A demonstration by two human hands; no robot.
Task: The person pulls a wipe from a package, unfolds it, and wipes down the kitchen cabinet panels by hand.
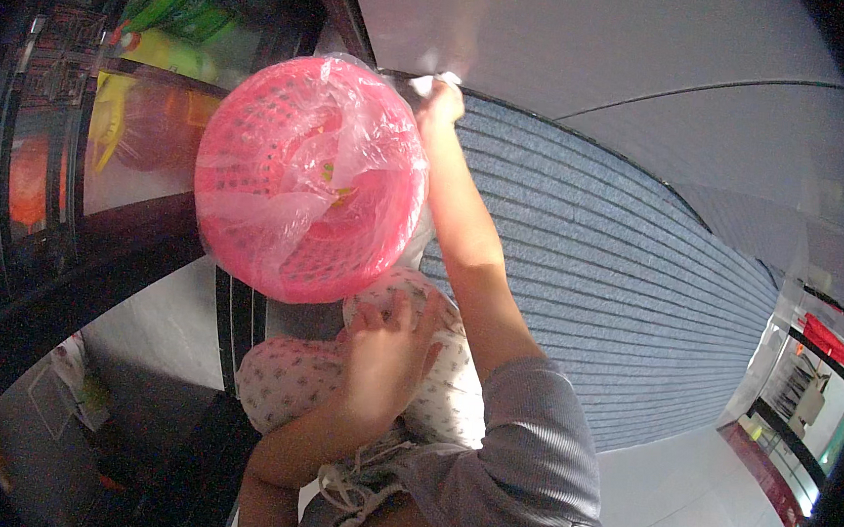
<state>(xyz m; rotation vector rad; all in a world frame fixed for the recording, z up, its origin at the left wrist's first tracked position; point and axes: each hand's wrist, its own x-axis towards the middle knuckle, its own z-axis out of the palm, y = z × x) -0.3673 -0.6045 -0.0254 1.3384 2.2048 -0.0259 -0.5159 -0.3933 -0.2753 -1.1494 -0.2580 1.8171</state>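
My right hand (443, 105) is at the end of my outstretched arm, closed around a crumpled white cloth or tissue (429, 83). The white piece touches or nearly touches a glossy pale surface (604, 32) beyond the dark edge of a mat. My left hand (390, 332) rests on my patterned trouser knee (397, 291), its fingers spread and holding nothing. In front of my knees, left of my right forearm, sits a round pink perforated plastic basket (309, 180) wrapped in clear plastic film; it may be a stack.
A blue-grey ribbed mat (599, 277) stretches to the right beside pale floor tiles (663, 505). Dark-framed shelving (118, 247) stands at the left, with green and yellow items (176, 36) behind it. Another rack with a red item (825, 338) is at the far right.
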